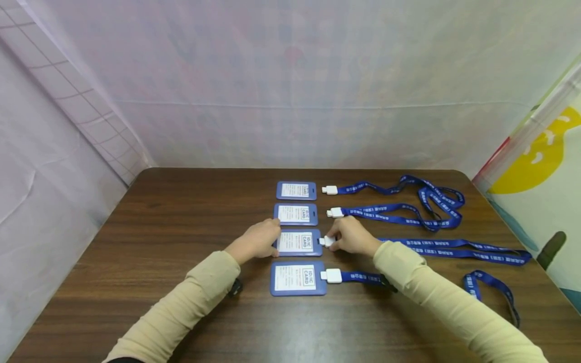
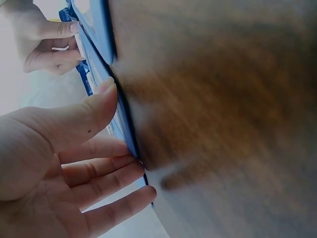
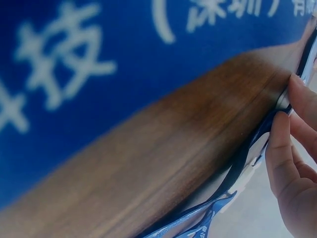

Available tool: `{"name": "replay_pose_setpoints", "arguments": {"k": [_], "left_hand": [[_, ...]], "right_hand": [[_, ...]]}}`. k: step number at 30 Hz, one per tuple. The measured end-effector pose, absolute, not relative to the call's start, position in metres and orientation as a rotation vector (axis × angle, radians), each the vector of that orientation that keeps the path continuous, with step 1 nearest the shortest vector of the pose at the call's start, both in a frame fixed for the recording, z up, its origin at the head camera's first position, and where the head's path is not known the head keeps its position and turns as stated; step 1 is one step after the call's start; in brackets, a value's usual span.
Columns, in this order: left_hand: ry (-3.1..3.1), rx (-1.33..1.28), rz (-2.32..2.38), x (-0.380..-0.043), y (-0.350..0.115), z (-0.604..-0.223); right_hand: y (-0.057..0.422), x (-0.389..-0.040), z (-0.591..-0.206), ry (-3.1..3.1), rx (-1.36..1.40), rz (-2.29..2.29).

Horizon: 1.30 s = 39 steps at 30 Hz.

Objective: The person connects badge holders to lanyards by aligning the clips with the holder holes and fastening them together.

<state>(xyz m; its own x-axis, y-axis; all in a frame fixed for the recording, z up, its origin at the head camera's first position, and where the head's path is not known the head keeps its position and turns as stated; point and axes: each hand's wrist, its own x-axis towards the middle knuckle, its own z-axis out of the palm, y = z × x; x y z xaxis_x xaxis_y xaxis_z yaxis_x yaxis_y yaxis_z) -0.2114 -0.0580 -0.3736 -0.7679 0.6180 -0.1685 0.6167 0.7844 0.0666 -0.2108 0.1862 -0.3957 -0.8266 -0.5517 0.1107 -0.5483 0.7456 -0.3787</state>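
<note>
In the head view my left hand [image 1: 258, 239] holds a blue ID badge holder [image 1: 297, 242] by its left end, thumb on the near edge and fingers at the far edge. The holder lies on the brown table with a white card printed "ID/IC CARD" in it. My right hand [image 1: 352, 235] pinches the white plastic clip [image 1: 327, 241] of a blue lanyard [image 1: 447, 249] between thumb and fingers. The clip's tip is right at the slotted end of that holder. The right wrist view shows the fingers [image 3: 280, 148] at the clip, with a blurred blue strap close to the camera.
Nearer me lies another badge holder [image 1: 298, 279] with a white clip [image 1: 334, 276] at its slotted end. Two more holders, the middle one [image 1: 295, 214] and the back one [image 1: 296, 190], lie beyond, each facing a lanyard clip. Blue straps [image 1: 438, 201] spread across the table's right side.
</note>
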Motion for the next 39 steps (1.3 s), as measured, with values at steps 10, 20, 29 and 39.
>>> {"name": "replay_pose_setpoints", "arguments": {"k": [10,20,29,39], "left_hand": [[2.793,0.969,-0.005,-0.2118,-0.0587,-0.3743],[2.791,0.972,-0.038,-0.2099,-0.0568,-0.3719],[2.793,0.977,-0.028,-0.2088,-0.0573,-0.3714],[2.789,0.978,-0.032,-0.2081,-0.0566,-0.3692]], "right_hand": [[0.1848,-0.2101,-0.3931,2.925,-0.962,-0.627],[0.1838,-0.2090,-0.3915,2.930,-0.960,-0.615],[0.1829,-0.2081,-0.3897,2.928,-0.974,-0.602],[0.1833,-0.2083,-0.3891,2.926,-0.965,-0.592]]}}
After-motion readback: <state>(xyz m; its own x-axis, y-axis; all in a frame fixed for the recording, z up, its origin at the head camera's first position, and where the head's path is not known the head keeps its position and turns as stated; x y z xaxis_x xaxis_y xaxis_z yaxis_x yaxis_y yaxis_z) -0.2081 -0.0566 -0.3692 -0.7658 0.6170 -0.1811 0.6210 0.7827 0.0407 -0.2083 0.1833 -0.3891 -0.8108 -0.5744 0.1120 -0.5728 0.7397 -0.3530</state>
